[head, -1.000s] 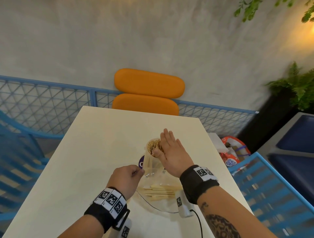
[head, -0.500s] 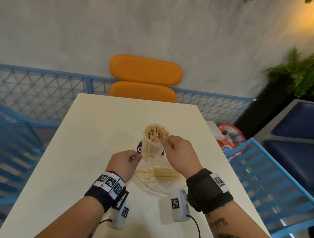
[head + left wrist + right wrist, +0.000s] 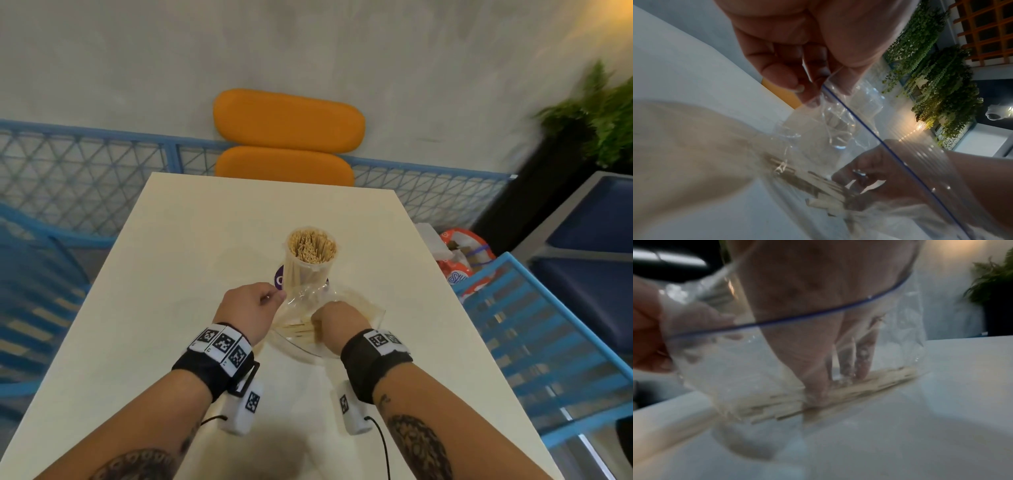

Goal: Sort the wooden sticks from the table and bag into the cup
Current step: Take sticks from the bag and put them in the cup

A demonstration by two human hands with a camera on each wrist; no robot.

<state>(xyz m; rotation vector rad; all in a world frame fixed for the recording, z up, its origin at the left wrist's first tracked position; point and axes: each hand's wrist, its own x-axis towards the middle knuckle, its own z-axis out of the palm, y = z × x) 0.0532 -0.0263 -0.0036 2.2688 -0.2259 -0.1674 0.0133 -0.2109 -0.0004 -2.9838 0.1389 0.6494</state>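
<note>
Sticks (image 3: pixel 297 331) lie in the clear bag (image 3: pixel 363 313) at lower centre of the head view. Your left hand (image 3: pixel 247 310) pinches the bag's rim (blue-lined), and your right hand (image 3: pixel 337 320) is inside, fingers (image 3: pixel 863 363) on the sticks; whether they grip, I cannot tell. The cup (image 3: pixel 310 263), packed with sticks, stands just above on the table (image 3: pixel 164 274).

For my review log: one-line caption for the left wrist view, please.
Left hand pinches the clear bag open by its rim while the right hand reaches inside for the wooden sticks.
</note>
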